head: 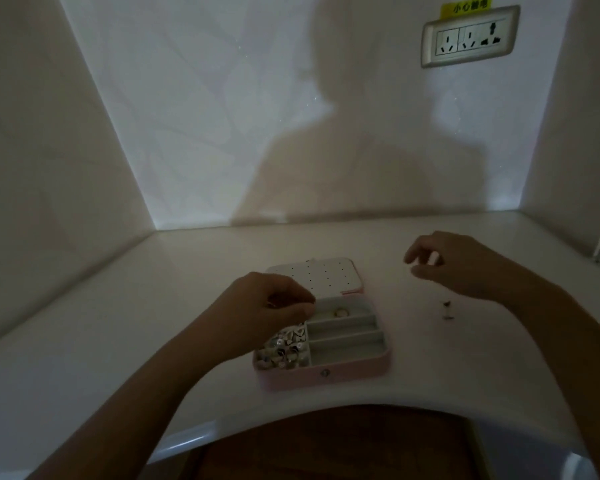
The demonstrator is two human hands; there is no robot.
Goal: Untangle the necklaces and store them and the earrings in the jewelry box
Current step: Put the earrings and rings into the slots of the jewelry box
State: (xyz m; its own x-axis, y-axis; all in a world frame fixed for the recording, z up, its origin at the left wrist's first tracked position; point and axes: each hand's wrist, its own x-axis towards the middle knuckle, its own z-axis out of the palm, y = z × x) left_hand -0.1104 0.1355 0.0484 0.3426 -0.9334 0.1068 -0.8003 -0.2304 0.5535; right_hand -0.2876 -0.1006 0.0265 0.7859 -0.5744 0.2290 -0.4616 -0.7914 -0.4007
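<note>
Near the middle of the table's front edge stands the pink jewelry box (361, 370), open, with its lid (323, 275) laid back towards the wall, its white dotted lining facing up. The box's left compartment is heaped with small earrings (286, 348), pale and shiny. To the right of that heap lie grey slots set one behind the other (347, 341), and in the farthest slot sits one small gold ring-shaped piece (342, 311).

Over the box's far left corner hangs the left hand (271, 303), knuckles up, its fingers curled down and drawn together with the thumb. The dim light does not show whether this grip has hold of anything.

Right of the box and well apart from it, the right hand (461, 265) is held above the table (118, 323), fingers loosely curled, thumb and forefinger close together. Whether that grip holds anything cannot be told either.

On the table just below that hand, between it and the front edge, lie a few tiny dark pieces (446, 308), too small to make out.

On the wall behind, at the upper right, is a socket plate (470, 38) with a yellow label (466, 8) above it, and the person's shadow (343, 150) falls across the wall.
</note>
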